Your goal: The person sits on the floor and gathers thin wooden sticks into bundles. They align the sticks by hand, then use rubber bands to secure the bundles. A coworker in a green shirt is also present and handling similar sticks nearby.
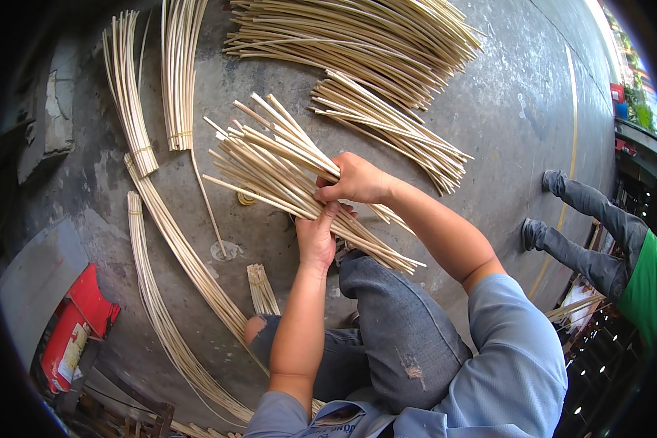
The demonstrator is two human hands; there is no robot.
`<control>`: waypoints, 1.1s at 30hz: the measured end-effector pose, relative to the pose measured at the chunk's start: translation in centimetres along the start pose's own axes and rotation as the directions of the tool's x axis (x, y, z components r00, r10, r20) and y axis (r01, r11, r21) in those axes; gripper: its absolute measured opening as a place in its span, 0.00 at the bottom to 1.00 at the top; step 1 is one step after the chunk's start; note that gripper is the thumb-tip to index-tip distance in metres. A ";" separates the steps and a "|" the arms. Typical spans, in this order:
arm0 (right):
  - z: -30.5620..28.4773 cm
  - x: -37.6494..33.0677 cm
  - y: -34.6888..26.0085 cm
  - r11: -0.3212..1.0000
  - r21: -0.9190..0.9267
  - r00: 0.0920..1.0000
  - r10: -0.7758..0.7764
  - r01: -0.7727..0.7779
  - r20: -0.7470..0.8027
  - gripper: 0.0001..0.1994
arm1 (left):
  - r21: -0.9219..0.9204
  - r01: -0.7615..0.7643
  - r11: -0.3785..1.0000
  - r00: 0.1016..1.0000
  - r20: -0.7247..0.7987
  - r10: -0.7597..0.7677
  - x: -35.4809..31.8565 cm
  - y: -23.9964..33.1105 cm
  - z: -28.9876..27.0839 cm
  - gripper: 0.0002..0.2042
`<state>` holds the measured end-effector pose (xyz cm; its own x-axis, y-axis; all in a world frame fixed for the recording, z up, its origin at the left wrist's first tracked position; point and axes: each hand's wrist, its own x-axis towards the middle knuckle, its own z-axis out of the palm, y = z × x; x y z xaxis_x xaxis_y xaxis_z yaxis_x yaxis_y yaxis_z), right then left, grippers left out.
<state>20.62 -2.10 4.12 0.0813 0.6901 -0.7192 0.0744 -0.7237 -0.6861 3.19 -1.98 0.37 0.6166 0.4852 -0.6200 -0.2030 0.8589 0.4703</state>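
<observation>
A loose bundle of thin, pale cane sticks (270,164) lies across both hands above my knees, fanned out toward the upper left. My left hand (317,237) is closed around the lower side of the bundle, its thumb pressed on the sticks. Just above it, my right hand (356,179) grips several sticks that angle apart from the rest of the bundle. The two hands nearly touch. The sticks' lower ends point to the right, past my raised knee (372,281). My right fingertips are partly hidden by the sticks.
A large pile of canes (358,36) lies on the concrete floor ahead, with a smaller pile (401,131) nearer. Tied bundles (179,80) lie to the left. A red object (69,343) stands at lower left. Another person in green (646,285) is at the right.
</observation>
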 end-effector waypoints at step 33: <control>-0.6 0.5 2.8 0.915 0.403 0.999 0.028 -0.014 -0.029 0.07 | -0.035 0.039 0.999 0.999 -0.016 -0.040 0.0 0.1 0.0 0.18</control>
<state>21.44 -3.75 1.90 0.1119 0.6693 -0.7345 -0.3339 -0.6709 -0.6621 3.16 -1.94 0.42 0.6119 0.4533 -0.6481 -0.2050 0.8824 0.4236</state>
